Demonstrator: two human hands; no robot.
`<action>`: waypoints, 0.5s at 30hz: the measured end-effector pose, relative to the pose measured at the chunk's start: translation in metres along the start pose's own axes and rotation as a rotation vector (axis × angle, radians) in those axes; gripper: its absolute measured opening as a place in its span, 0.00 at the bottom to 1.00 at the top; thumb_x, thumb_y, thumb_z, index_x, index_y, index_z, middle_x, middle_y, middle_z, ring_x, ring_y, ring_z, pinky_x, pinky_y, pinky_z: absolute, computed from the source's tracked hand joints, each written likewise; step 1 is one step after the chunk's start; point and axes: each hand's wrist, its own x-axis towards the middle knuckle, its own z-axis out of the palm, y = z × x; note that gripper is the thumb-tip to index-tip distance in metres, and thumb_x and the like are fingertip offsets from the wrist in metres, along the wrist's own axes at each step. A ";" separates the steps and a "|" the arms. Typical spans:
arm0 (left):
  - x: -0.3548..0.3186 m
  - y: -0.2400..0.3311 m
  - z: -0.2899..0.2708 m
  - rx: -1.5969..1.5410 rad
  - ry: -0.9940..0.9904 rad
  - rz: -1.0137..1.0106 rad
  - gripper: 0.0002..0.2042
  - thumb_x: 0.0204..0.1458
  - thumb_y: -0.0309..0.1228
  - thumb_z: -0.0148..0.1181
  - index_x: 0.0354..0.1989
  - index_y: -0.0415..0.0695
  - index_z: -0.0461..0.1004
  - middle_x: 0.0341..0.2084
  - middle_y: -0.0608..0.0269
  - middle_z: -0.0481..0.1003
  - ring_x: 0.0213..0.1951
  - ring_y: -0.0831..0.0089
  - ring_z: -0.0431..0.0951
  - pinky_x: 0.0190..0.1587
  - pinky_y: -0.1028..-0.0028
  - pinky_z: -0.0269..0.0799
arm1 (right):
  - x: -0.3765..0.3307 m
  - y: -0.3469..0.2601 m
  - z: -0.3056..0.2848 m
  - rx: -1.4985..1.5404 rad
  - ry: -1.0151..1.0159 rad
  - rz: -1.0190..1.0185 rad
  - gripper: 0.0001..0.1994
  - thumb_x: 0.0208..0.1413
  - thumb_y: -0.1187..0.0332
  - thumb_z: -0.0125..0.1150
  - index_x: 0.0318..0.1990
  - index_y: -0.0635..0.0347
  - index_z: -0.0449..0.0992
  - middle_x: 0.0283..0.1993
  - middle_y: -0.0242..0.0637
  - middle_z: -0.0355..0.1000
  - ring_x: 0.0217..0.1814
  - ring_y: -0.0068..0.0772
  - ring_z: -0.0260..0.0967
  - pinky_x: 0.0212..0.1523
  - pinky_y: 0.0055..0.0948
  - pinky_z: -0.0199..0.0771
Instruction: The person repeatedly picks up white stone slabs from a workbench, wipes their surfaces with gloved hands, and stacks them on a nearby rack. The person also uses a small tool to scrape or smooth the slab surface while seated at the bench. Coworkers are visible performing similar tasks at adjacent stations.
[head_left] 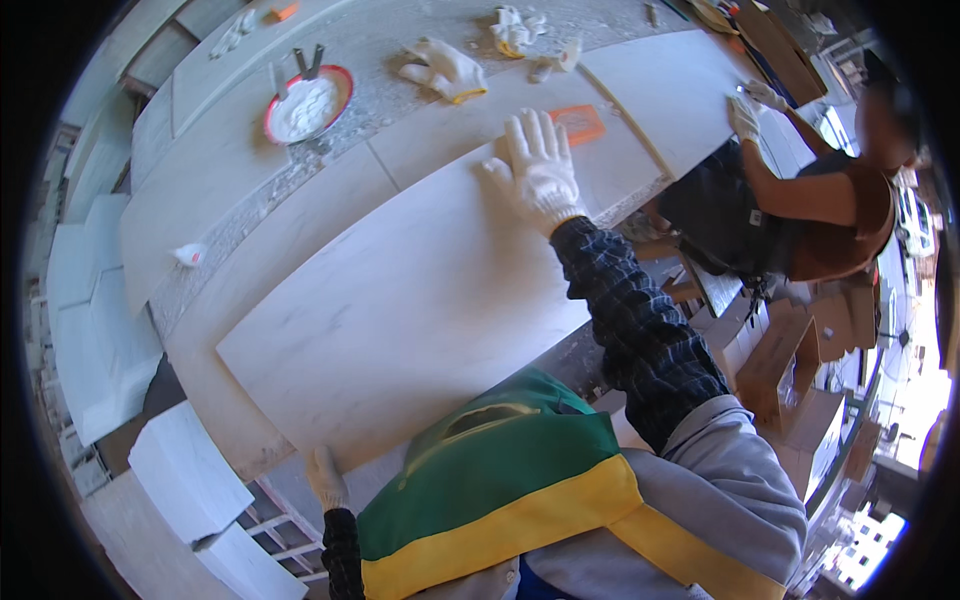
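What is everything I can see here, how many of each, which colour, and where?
White veined stone slab: one, white with grey veins, centre
Red-rimmed round bowl: one, upper left
Paste-like material: one heap, white, in the bowl
Dark-handled tools: at least two, in the bowl
Loose fabric gloves: at least two, white and yellow, top centre
Flat orange block: one, beyond the right hand
Cardboard boxes: several, brown, lower right
Co-worker: one, brown top, right
Apron: one, green and yellow, bottom centre
Left hand: one, white-gloved, slab's near-left edge
Right hand: one, white-gloved, slab's far-right part
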 end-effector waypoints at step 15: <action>0.004 0.000 0.004 -0.009 0.015 -0.158 0.20 0.62 0.43 0.60 0.44 0.34 0.82 0.37 0.63 0.82 0.39 0.77 0.78 0.43 0.70 0.74 | -0.011 -0.056 0.015 -0.067 -0.143 -0.259 0.37 0.66 0.44 0.55 0.75 0.59 0.59 0.79 0.52 0.54 0.83 0.60 0.43 0.80 0.57 0.40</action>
